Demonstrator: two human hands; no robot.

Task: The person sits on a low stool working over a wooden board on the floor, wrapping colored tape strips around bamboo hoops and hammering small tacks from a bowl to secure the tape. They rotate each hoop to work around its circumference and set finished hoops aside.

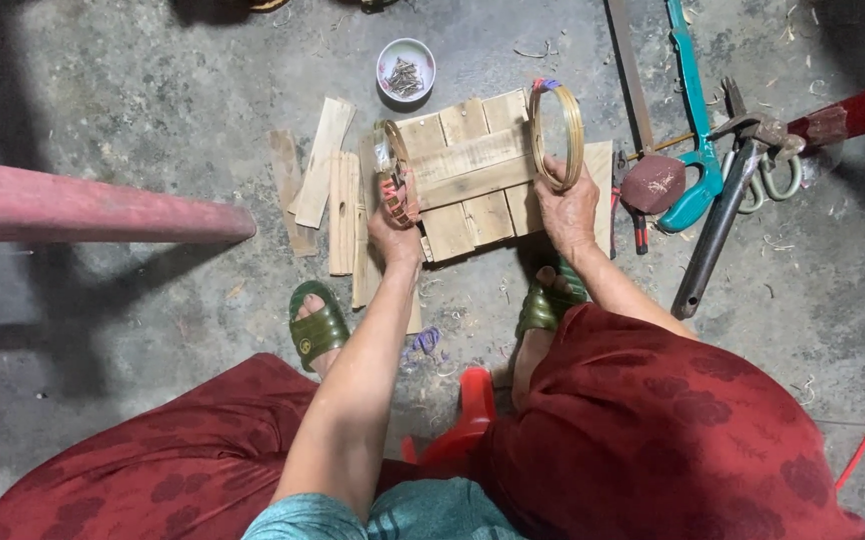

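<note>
Two hands are gripping two bamboo hoops standing upright on one slatted wooden board (468, 175) lying on the concrete floor (153, 330). The left hand (394, 222) is curling around the left hoop (393, 170); the right hand (568, 200) is pinching the right hoop (558, 135). One small bowl of nails (406, 70) is sitting just beyond the board.

red pipe (93, 208) cut off left, bowl (406, 68) contents too small (nails perhaps)

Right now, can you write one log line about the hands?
left hand: holds small ring | right hand: holds bamboo hoop | under: wooden slat panel | floor
</note>
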